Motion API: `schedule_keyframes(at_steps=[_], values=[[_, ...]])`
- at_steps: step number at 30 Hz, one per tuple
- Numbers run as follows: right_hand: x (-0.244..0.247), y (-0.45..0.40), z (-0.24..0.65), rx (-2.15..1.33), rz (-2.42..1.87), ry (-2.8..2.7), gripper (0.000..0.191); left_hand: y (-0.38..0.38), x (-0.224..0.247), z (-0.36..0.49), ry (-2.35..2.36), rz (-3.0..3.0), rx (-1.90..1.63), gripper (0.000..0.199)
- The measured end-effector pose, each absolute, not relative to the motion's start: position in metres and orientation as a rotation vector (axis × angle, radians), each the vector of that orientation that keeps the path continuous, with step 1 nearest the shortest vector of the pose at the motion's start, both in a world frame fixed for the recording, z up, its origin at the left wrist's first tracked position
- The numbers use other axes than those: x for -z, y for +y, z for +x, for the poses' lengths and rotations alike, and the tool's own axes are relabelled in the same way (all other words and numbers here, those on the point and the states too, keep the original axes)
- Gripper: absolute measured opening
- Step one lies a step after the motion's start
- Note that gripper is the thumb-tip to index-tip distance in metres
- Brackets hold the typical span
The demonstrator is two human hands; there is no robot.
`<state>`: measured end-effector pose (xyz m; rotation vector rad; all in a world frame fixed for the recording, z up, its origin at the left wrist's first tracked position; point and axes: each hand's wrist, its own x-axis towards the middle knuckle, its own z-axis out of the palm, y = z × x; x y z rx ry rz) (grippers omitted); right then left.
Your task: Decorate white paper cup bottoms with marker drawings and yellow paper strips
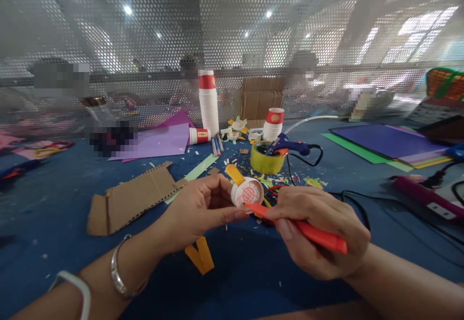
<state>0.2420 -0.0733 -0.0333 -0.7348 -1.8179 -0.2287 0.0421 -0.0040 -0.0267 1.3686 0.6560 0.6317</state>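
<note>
Perforated metal screen (232, 30) spans the far side, window light far R. Blue table (253, 281), paper scraps strewn mid-table. Far R: stacked colored sheets (380, 141). L: torn cardboard (136, 201). Far ctr: tall stack of paper cups (208, 109). Near L, person's L hand (203, 201) pinches a white cup base (237, 198) btwn thumb & fingers; near R, R hand (322, 228) pinches a red-orange marker (313, 235), tip at base's lower edge (can't tell if touching). Beyond hands: yellow tape roll (266, 164) w/ blue glue gun (295, 147) across its top. Near L, loose V-shaped yellow strip (206, 257). Cup base is near ctr, btwn hands. Done: another yellow strip (235, 174) at its upper L; red gridded round w/ small outlines drawn. Left: linework prob. unfinished.
</note>
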Motion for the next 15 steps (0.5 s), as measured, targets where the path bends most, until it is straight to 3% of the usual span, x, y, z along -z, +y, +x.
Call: schedule_keyframes(at_steps=[15], values=[[0.0321, -0.0736, 0.2415, 0.236, -0.717, -1.834, 0.021, -0.0026, 0.0288, 0.0424, 0.680, 1.432, -0.576, 0.032]])
